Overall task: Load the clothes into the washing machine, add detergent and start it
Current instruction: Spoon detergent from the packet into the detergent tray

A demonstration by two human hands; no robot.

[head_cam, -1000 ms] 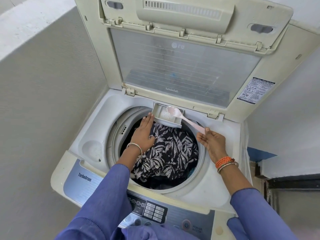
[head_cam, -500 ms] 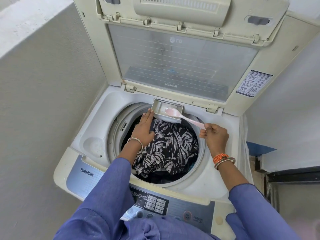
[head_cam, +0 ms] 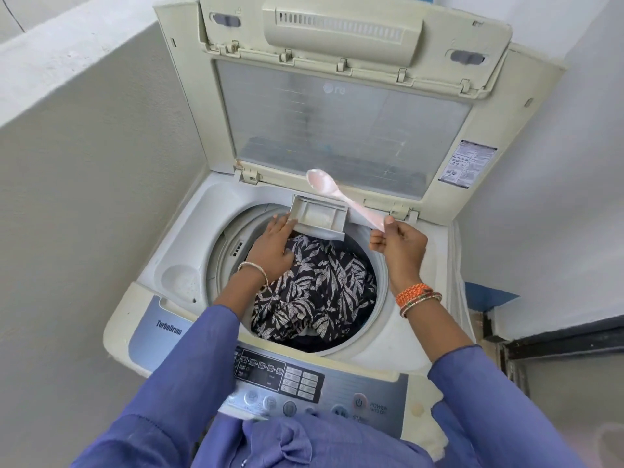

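Note:
A top-loading washing machine stands with its lid raised. Black clothes with a white leaf print fill the drum. At the drum's far rim a small detergent drawer is pulled out, with white powder in it. My left hand lies flat against the drawer's left side, above the clothes. My right hand pinches the handle of a pink plastic spoon. The spoon's bowl looks empty and is lifted above the drawer, in front of the lid.
The control panel with a power button lies along the near edge, partly under my blue sleeves. A grey wall closes in on the left, a white wall on the right. A dark doorway frame is at lower right.
My right hand has lifted the spoon up and out of the drawer; the spoon's bowl rested in the drawer before. My left hand has stayed beside the drawer.

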